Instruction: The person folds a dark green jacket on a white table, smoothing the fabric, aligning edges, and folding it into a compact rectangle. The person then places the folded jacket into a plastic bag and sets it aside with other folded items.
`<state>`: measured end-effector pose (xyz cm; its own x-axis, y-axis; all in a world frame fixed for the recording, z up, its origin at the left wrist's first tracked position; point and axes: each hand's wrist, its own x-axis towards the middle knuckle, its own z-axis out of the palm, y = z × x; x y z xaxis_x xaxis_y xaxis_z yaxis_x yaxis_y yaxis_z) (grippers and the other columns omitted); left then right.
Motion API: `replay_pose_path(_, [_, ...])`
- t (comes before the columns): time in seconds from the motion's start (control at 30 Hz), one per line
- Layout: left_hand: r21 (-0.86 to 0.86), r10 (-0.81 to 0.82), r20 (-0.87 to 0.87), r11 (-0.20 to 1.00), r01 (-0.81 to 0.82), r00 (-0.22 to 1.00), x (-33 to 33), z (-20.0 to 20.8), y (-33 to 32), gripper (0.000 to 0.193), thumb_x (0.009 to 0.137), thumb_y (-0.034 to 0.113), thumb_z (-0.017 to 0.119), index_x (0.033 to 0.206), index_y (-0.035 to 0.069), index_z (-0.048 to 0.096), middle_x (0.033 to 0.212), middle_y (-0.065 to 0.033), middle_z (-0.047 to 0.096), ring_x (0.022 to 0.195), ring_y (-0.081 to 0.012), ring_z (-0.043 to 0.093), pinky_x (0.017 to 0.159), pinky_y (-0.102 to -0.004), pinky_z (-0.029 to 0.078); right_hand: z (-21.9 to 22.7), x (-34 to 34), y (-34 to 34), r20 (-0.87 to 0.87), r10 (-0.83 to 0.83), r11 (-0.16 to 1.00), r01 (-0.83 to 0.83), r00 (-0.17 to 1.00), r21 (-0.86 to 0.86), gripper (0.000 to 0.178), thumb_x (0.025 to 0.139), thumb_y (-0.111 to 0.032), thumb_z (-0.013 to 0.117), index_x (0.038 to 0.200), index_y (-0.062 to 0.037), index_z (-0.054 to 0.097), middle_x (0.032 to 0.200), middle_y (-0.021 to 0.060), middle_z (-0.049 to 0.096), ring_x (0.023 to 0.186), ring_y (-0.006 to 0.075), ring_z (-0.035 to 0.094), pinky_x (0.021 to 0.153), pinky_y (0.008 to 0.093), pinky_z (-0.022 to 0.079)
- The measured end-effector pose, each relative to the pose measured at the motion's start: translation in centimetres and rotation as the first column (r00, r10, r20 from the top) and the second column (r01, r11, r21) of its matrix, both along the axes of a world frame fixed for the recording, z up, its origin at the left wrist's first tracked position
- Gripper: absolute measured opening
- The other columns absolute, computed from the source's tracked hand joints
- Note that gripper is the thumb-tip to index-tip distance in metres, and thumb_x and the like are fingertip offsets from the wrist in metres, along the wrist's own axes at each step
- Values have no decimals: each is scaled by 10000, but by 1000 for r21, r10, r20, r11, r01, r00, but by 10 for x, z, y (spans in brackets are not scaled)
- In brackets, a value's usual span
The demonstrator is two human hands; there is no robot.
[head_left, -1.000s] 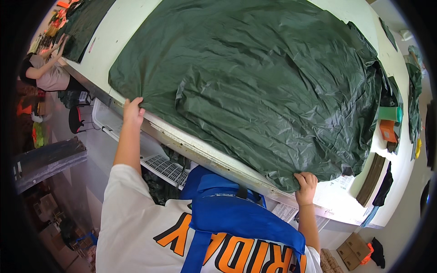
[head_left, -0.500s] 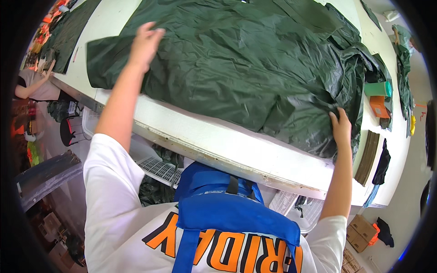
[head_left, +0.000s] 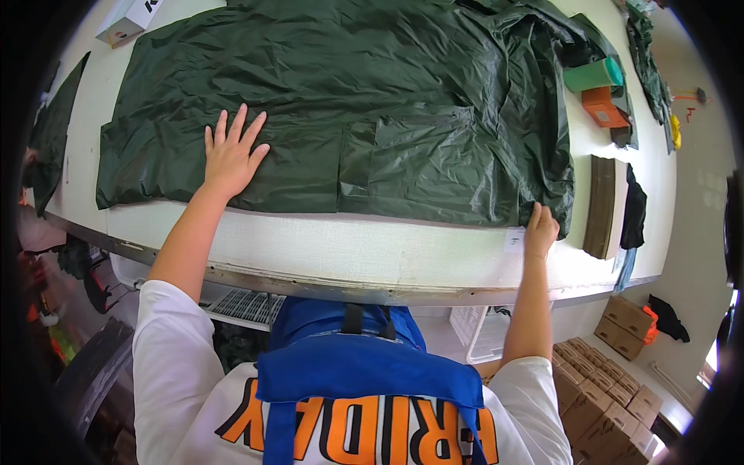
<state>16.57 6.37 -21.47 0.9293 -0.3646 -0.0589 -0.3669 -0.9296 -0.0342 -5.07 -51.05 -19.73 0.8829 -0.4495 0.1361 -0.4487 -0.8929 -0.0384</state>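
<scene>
The dark green cloth (head_left: 310,85) lay spread over the white table (head_left: 325,244), its near edge running roughly along the table's front and set back from it, with a bare strip between. Its left part was fairly smooth, while its right side was bunched into glossy folds.

The left hand (head_left: 235,160) rested palm down on the cloth, left of its middle, fingers spread wide and nothing in its grasp. The right hand (head_left: 542,230) was at the near right corner, narrow, its fingers drawn together at the hem; whether they pinched the fabric, I could not tell. A small white slip (head_left: 514,239) showed just left of that hand, at the cloth's edge.

To the right of the cloth, a green roll (head_left: 589,76) lay beside an orange box (head_left: 603,107). Nearer the front was a brown stack (head_left: 600,206), with a black cloth (head_left: 634,209) to its right. A white box (head_left: 129,22) stood at the far left. Brown cartons (head_left: 604,403) were piled on the floor, right of the person, who wore a blue apron (head_left: 364,372).
</scene>
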Motion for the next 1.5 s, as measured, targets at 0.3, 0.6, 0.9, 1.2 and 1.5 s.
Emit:
replay_pose_path(0.3, [-235,-66,14,970,68,998,-32,28,-44,705,805,316,659,1430,161,374,1496,-131,301,1355,-377,288,1095,-586,198,30,-12,-35,-284,-66,982,113,956,151,321,972,-335,497,954,-31,599,850,222,632,823,427,598,719,465,460])
replay_pose_path(0.6, [-262,-929,-152,366,893,337,-76,89,-160,89,727,93,618,815,100,603,963,-27,600,857,-209,564,1029,-382,377,13,34,24,-119,-41,990,56,992,128,393,981,-426,437,836,-69,514,788,252,611,766,474,575,630,540,444])
replay_pose_path(0.9, [-403,-787,177,489,773,591,-77,66,-71,52,686,92,624,712,66,586,974,-48,594,904,-242,563,888,-390,451,4,35,21,-150,25,991,-5,988,135,411,983,-438,417,844,-67,526,792,238,635,757,462,597,622,548,457])
replay_pose_path(1.2, [-755,-110,-58,655,28,992,-171,63,-114,290,757,63,675,1039,92,618,1056,-119,576,1038,-297,566,883,-399,479,23,65,57,163,184,980,-193,969,45,343,902,-275,598,1157,-48,571,1192,167,567,1105,365,532,934,462,415])
replay_pose_path(1.5, [-158,-3,-96,987,-12,995,-114,17,-64,537,921,373,542,1426,258,403,1536,-123,246,1397,-415,210,1082,-660,153,-2,127,199,-52,631,769,-615,774,177,509,904,-373,572,1388,-249,474,1522,39,314,1403,350,244,1130,569,146])
